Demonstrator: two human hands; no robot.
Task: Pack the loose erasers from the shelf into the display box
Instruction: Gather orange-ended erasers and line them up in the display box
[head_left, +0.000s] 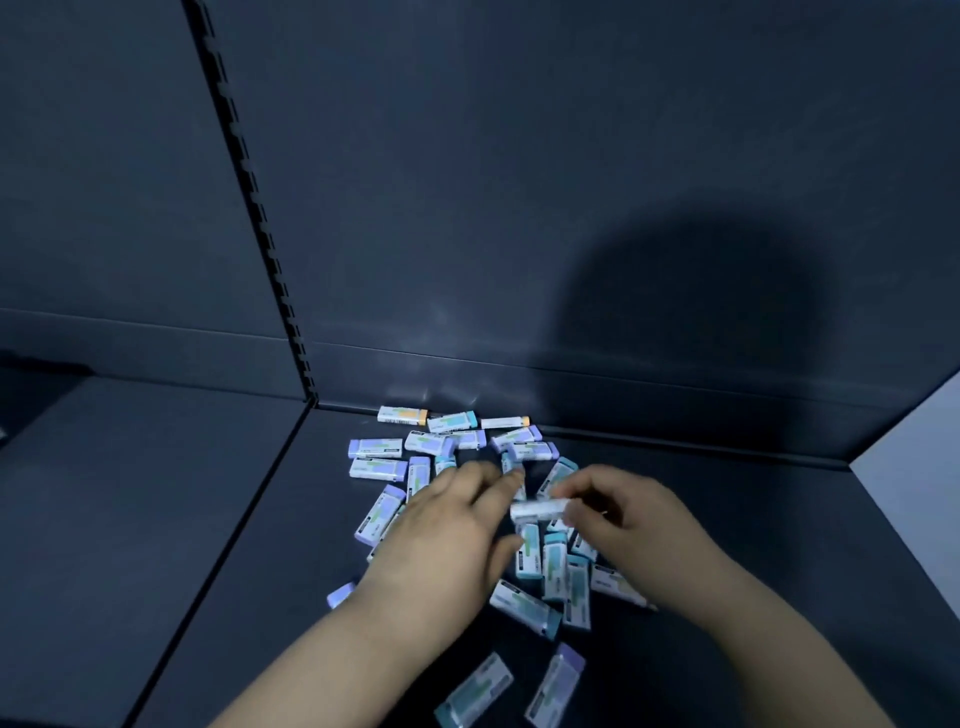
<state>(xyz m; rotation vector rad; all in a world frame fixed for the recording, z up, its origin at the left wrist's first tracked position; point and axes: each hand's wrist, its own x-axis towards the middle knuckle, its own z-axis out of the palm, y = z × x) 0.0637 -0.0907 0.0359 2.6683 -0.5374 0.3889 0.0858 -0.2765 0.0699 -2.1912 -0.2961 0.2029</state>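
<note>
Several loose erasers (378, 467) in white sleeves with purple, teal or orange ends lie scattered on the dark shelf (223, 545). My right hand (618, 514) pinches one white-sleeved eraser (537, 508) between thumb and fingertips, just above the pile. My left hand (447, 525) lies flat over the left part of the pile, fingers spread and pointing to the back. It covers some erasers, and I cannot see anything gripped in it. Two more erasers (475, 696) lie near the front edge. No display box is in view.
The shelf's dark back wall (519, 208) rises right behind the pile, with a slotted upright rail (260, 234) at its left. A seam (234, 530) splits the shelf floor into two panels. A pale wall (914, 467) closes the right side.
</note>
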